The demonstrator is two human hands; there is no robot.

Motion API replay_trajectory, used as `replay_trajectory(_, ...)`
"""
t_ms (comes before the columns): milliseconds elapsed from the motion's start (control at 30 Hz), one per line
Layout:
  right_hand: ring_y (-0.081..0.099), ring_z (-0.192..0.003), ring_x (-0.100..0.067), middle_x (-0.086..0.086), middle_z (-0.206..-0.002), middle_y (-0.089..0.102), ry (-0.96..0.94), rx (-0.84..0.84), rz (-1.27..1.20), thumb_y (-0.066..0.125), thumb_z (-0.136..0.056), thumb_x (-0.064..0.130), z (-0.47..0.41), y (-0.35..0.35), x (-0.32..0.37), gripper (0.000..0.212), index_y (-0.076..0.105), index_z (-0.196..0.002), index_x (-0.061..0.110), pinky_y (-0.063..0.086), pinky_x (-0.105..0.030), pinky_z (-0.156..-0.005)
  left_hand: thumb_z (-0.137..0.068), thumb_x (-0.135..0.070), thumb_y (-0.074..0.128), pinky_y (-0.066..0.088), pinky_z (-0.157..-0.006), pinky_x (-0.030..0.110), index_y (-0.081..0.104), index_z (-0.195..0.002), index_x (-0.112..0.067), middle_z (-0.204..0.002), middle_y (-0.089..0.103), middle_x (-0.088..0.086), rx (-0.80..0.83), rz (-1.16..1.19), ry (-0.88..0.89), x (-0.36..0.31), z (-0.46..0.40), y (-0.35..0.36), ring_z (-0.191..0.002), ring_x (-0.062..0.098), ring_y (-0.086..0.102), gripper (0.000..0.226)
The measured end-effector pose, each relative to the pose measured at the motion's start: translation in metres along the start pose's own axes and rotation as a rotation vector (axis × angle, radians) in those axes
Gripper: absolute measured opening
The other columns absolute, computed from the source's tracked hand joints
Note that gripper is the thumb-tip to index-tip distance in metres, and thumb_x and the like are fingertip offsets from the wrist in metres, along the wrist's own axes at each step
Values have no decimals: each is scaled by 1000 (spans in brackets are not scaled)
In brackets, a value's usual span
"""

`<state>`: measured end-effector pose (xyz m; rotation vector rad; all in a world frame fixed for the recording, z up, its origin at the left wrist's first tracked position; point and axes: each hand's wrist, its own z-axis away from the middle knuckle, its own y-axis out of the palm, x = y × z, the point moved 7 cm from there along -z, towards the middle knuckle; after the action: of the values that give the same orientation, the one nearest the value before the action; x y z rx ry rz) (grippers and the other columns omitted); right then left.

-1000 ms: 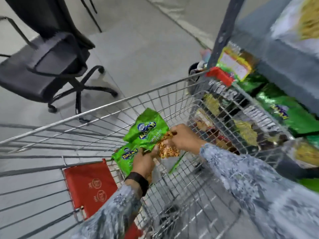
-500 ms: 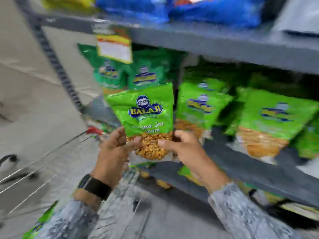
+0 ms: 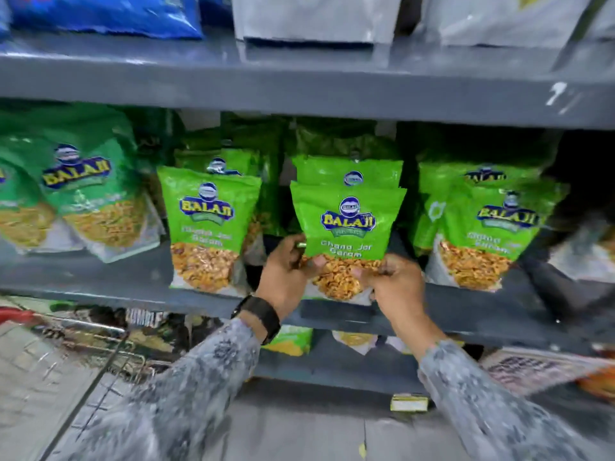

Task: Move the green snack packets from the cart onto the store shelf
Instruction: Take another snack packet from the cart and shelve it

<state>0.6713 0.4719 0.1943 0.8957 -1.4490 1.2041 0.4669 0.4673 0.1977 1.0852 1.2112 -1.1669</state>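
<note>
Grey metal store shelf already holds several packets; both the left hand and right hand grip upright green foil snack packets just above it, unreleased, cart contents unseen.

This is a shop aisle. Grey metal shelves run in tiers, stocked with rows of matching green snack packets standing face-out, with blue bags on the tier above. A wire cart stands at the lower left.
</note>
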Motion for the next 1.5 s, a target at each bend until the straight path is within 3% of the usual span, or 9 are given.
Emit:
replay_trajectory(267,66,-71,-13,7,-76,70,28,-138,48,88,-70,34,30,-22,-7,29,71,-90,21,56,-41,-76,-91,-19,75,61,-95,33,52,-145,-13,-121,75,6,-17,-113,55,-3,20,-13,-108,10,73,60)
replay_trajectory(367,64,-73,-11,4,-81,70,-49,-229,-18,84,-77,30,63,-21,22,26,67,-93,19,56,-36,-75,-94,-13,69,58,-78,11,55,-143,-14,-119,72,3,-56,-110,64,-22,51,-45,-95,-8,70,51)
replay_trajectory(500,66,-75,-9,-3,-86,73,-60,168,-241,73,-88,18,91,65,73,9,71,-97,18,55,-26,-59,-93,-17,71,57,-80,14,63,-137,-21,-115,76,1,-196,-108,100,-47,100,-131,-104,13,71,45)
replay_trajectory(767,67,-92,-20,-11,-111,73,37,937,-220,61,-97,23,229,336,137,25,67,-119,14,57,-44,-79,-96,-12,67,51,-77,20,68,-123,-22,-102,75,4,-789,-101,-63,-11,254,-414,-82,5,67,29)
replay_trajectory(967,64,-87,-17,-6,-108,69,63,1330,144,65,-93,36,366,510,55,17,68,-105,25,52,-33,-69,-95,-7,65,53,-59,19,67,-122,-7,-99,68,15,-1171,-29,-415,126,381,-555,-80,20,59,28)
replay_trajectory(1100,73,-93,-31,-11,-109,72,28,1507,491,66,-88,42,431,594,-40,18,71,-91,24,52,-35,-69,-89,-12,71,57,-91,39,70,-123,-6,-118,73,23,-1272,18,-697,234,428,-598,-102,29,71,34)
replay_trajectory(1300,65,-90,-28,-10,-105,71,-15,1677,904,62,-94,29,479,667,-167,24,71,-103,9,49,-33,-75,-88,-27,69,51,-106,40,66,-130,-2,-134,68,22,-1083,-8,-1181,338,443,-597,-125,37,64,48)
replay_trajectory(1400,60,-120,-35,-22,-128,65,-73,1698,1027,54,-96,19,500,684,-206,30,69,-113,0,47,-33,-95,-90,-26,64,51,-105,40,66,-128,-5,-134,68,18,-1032,32,-1215,369,432,-591,-124,37,65,43)
replay_trajectory(1500,64,-118,-30,-17,-125,68,-146,1591,1118,67,-88,26,508,688,-226,24,73,-101,7,49,-29,-93,-98,-25,55,46,-112,38,56,-141,-2,-146,59,20,-998,46,-1288,391,428,-584,-134,37,57,49)
